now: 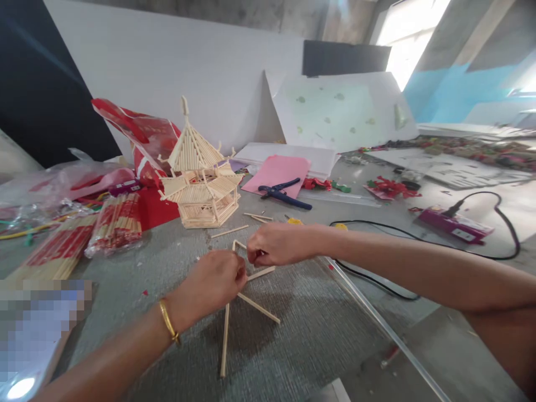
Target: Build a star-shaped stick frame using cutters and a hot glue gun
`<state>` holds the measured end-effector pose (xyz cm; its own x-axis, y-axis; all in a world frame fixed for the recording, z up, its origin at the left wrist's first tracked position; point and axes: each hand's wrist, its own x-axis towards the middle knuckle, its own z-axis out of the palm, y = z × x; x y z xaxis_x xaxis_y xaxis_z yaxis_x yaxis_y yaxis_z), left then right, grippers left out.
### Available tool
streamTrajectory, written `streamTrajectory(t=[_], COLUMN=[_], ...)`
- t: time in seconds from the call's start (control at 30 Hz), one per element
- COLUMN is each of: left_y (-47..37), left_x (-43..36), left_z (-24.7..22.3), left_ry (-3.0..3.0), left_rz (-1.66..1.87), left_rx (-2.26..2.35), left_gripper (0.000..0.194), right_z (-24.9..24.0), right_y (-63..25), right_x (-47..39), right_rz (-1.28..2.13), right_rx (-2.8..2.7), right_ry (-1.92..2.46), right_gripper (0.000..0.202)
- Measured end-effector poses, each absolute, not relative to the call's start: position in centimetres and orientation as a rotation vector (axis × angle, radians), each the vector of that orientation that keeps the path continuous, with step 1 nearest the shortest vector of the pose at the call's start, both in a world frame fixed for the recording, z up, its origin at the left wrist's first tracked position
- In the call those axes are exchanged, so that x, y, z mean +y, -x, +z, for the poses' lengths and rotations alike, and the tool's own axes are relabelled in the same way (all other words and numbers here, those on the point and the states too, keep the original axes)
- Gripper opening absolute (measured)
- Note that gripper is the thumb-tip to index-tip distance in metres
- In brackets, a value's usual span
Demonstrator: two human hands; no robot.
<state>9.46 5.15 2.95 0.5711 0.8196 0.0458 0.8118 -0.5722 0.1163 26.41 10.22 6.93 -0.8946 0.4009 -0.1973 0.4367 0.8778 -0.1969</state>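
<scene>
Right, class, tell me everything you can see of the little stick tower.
The stick tower is pale and looks wooden, built from thin sticks. A steep pointed upper roof carries a finial; below, a wider lower roof with upturned corner tips covers an open-sided base. It stands upright on the grey table, in front of a red bag. Neither the left hand nor the right hand touches it.

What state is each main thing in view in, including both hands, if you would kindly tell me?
Left hand, fingers curled, grip hidden.
Right hand, fingers curled, grip hidden.
Sticks below the hands, splayed apart.
Stick pagoda, standing upright.
Blue-handled pliers, handles spread.
Pink sheet, lying partly under the pliers.
Shorter stick bundle, plastic-wrapped.
Purple power strip, plug inserted.
</scene>
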Motion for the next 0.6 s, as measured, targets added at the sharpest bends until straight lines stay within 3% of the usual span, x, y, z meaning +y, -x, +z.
streamTrajectory(t=[0.17, 0.43, 0.6], left_y=[-9.9, -9.9, -10.0], left_x=[4.9, 4.4, 4.3], left_z=[3.3, 3.7, 3.3], left_ry=[-2.737, -2.769, -2.977], left_rz=[0.092, 0.105, 0.042], left_rx=[1.393, 1.363, 1.264], left_gripper=[0.025, 0.022, 0.028], right_z=[7.7, 5.3, 4.7], right_y=[-27.9, -28.0, -27.2], right_x=[9.7, 8.1, 8.2], right_rz=[-0.363, 0.047, 0.071], right_rx=[2.898, 2.843, 2.828], right_ry=[-0.73, -0.652, -0.605], right_gripper=[0.017, 0.018, 0.017])
